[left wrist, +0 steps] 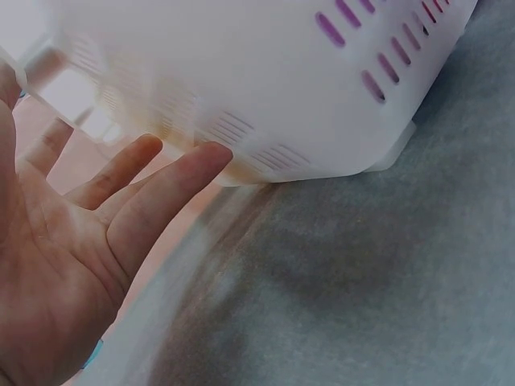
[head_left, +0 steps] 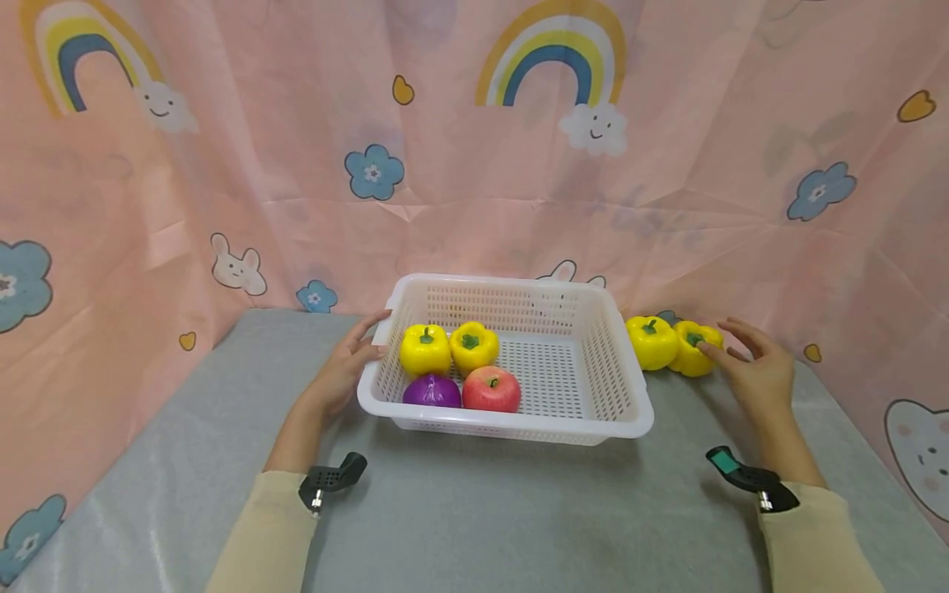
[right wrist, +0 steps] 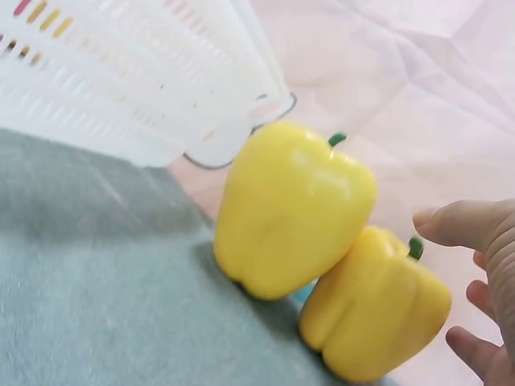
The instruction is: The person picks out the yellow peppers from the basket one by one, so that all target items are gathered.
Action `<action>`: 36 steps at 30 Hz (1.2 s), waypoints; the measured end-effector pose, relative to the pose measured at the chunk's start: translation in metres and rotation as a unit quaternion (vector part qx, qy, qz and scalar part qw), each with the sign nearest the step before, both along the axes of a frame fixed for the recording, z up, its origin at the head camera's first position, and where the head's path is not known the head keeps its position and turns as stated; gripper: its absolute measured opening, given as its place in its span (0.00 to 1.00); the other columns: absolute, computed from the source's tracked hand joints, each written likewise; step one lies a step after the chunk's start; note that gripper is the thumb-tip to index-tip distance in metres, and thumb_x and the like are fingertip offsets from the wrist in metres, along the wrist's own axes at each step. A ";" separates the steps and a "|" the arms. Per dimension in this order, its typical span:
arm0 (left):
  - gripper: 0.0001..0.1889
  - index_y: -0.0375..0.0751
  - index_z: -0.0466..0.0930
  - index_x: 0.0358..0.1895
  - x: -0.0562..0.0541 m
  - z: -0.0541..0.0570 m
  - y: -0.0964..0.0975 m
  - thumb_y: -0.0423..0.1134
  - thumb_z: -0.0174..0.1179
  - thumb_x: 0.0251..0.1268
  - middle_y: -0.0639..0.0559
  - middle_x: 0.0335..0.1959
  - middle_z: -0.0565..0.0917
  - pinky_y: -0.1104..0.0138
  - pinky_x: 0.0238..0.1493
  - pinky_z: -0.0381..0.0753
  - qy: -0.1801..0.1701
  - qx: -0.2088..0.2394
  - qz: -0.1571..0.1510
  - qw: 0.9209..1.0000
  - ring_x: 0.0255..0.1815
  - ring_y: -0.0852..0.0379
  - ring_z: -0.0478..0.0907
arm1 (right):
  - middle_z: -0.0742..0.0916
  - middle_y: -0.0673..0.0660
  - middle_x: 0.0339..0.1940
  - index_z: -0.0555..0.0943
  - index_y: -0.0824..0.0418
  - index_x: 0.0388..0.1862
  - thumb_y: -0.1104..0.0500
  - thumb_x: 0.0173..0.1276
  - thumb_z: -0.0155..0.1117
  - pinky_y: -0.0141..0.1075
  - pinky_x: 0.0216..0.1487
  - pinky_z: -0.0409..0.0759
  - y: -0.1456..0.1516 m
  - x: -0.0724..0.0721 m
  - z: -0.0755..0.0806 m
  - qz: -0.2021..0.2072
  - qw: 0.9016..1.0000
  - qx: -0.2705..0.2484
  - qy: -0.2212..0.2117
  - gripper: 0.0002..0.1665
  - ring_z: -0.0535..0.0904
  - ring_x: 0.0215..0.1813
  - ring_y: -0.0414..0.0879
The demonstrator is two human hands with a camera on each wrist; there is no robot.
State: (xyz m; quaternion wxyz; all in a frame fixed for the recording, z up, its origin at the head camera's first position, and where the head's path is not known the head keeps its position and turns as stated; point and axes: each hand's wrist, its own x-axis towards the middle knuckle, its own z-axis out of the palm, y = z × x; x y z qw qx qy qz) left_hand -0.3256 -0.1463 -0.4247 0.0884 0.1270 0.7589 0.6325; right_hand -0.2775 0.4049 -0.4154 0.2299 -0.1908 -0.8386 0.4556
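Note:
A white plastic basket [head_left: 519, 424] holds two yellow bell peppers [head_left: 425, 350], a shiny purple round item [head_left: 432, 391] and a red apple [head_left: 492, 389], all toward its left side. My left hand [head_left: 337, 371] is at the basket's left end, fingers extended along the wall and rim; the left wrist view shows its palm and fingers [left wrist: 169, 197] beside the wall. Two more yellow bell peppers stand side by side to the right of the basket. My right hand [head_left: 756, 375] is spread beside the outer pepper [right wrist: 378, 310], thumb close to its green stem and the other fingers behind.
The grey tabletop [head_left: 519, 519] extends in front of the basket. A pink curtain [head_left: 474, 189] with rainbows and flowers hangs right behind the basket and peppers. Dark wrist devices [head_left: 756, 480] are strapped over the sleeves.

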 end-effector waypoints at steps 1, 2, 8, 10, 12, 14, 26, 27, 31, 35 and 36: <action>0.35 0.62 0.51 0.81 0.000 0.000 0.000 0.40 0.49 0.74 0.40 0.80 0.62 0.52 0.58 0.85 0.000 0.000 0.000 1.000 0.71 0.33 0.72 | 0.72 0.44 0.78 0.75 0.54 0.72 0.46 0.69 0.68 0.36 0.74 0.72 -0.001 0.000 0.002 0.000 1.000 0.004 0.000 0.34 0.64 0.80 0.45; 0.35 0.62 0.51 0.81 0.000 0.000 0.000 0.40 0.49 0.74 0.39 0.80 0.62 0.52 0.58 0.85 0.000 0.000 0.000 1.000 0.71 0.33 0.72 | 0.72 0.43 0.78 0.75 0.54 0.71 0.46 0.68 0.68 0.34 0.73 0.72 -0.002 0.001 0.004 0.000 1.000 0.007 0.003 0.34 0.65 0.80 0.44; 0.34 0.62 0.52 0.81 0.000 -0.001 0.000 0.40 0.49 0.74 0.39 0.79 0.62 0.53 0.56 0.86 -0.001 0.004 -0.001 1.000 0.71 0.33 0.72 | 0.78 0.42 0.72 0.80 0.55 0.66 0.50 0.67 0.70 0.27 0.69 0.74 -0.009 0.005 0.018 0.010 0.999 0.000 0.049 0.29 0.74 0.69 0.32; 0.34 0.62 0.52 0.81 0.000 -0.001 -0.001 0.40 0.49 0.74 0.39 0.79 0.63 0.54 0.56 0.86 -0.001 0.005 -0.002 1.000 0.70 0.33 0.73 | 0.80 0.41 0.70 0.80 0.55 0.65 0.51 0.67 0.70 0.26 0.69 0.75 -0.011 0.007 0.023 0.013 0.998 -0.003 0.058 0.28 0.75 0.66 0.29; 0.34 0.61 0.52 0.81 0.000 -0.001 -0.001 0.40 0.49 0.74 0.39 0.79 0.63 0.54 0.56 0.86 0.000 0.006 -0.004 1.000 0.70 0.33 0.73 | 0.80 0.40 0.69 0.80 0.55 0.65 0.51 0.68 0.70 0.25 0.68 0.75 -0.014 0.009 0.027 0.017 0.998 -0.001 0.061 0.28 0.75 0.64 0.27; 0.34 0.61 0.52 0.81 -0.001 -0.001 -0.001 0.40 0.49 0.74 0.38 0.78 0.64 0.55 0.55 0.87 0.001 0.007 -0.005 1.000 0.69 0.33 0.74 | 0.81 0.39 0.68 0.80 0.55 0.66 0.50 0.68 0.70 0.20 0.64 0.75 -0.015 0.010 0.033 0.022 0.998 0.003 0.059 0.28 0.74 0.62 0.26; 0.34 0.62 0.52 0.80 0.000 0.002 0.000 0.40 0.49 0.74 0.39 0.79 0.64 0.55 0.56 0.87 0.002 0.008 -0.005 1.000 0.70 0.34 0.73 | 0.82 0.38 0.67 0.80 0.53 0.67 0.47 0.68 0.69 0.12 0.52 0.75 -0.028 0.022 0.056 0.059 0.995 0.044 0.067 0.29 0.73 0.57 0.23; 0.34 0.62 0.52 0.80 0.000 0.002 0.000 0.40 0.49 0.74 0.39 0.79 0.64 0.54 0.56 0.87 0.002 0.008 -0.005 1.000 0.70 0.33 0.73 | 0.81 0.38 0.68 0.80 0.53 0.67 0.46 0.68 0.69 0.13 0.53 0.76 -0.030 0.023 0.058 0.061 0.995 0.049 0.066 0.30 0.73 0.57 0.23; 0.34 0.62 0.52 0.80 0.000 0.001 0.000 0.40 0.49 0.74 0.40 0.79 0.64 0.56 0.56 0.87 0.003 0.012 -0.007 1.000 0.70 0.34 0.73 | 0.82 0.40 0.67 0.80 0.52 0.67 0.44 0.68 0.68 0.19 0.59 0.78 -0.040 0.027 0.066 0.069 0.993 0.068 0.064 0.30 0.73 0.57 0.23; 0.34 0.62 0.52 0.80 0.000 0.001 0.000 0.40 0.49 0.74 0.40 0.79 0.64 0.55 0.56 0.86 0.004 0.017 -0.006 1.000 0.70 0.34 0.73 | 0.83 0.43 0.66 0.80 0.53 0.66 0.43 0.70 0.66 0.42 0.72 0.77 -0.050 0.030 0.074 0.081 0.992 0.081 0.062 0.29 0.72 0.58 0.24; 0.34 0.62 0.52 0.80 0.000 0.000 0.000 0.40 0.49 0.74 0.40 0.79 0.64 0.55 0.57 0.86 0.003 0.017 -0.005 1.000 0.71 0.34 0.73 | 0.82 0.43 0.67 0.80 0.53 0.66 0.43 0.70 0.65 0.47 0.73 0.76 -0.052 0.031 0.076 0.084 0.991 0.084 0.063 0.30 0.72 0.58 0.24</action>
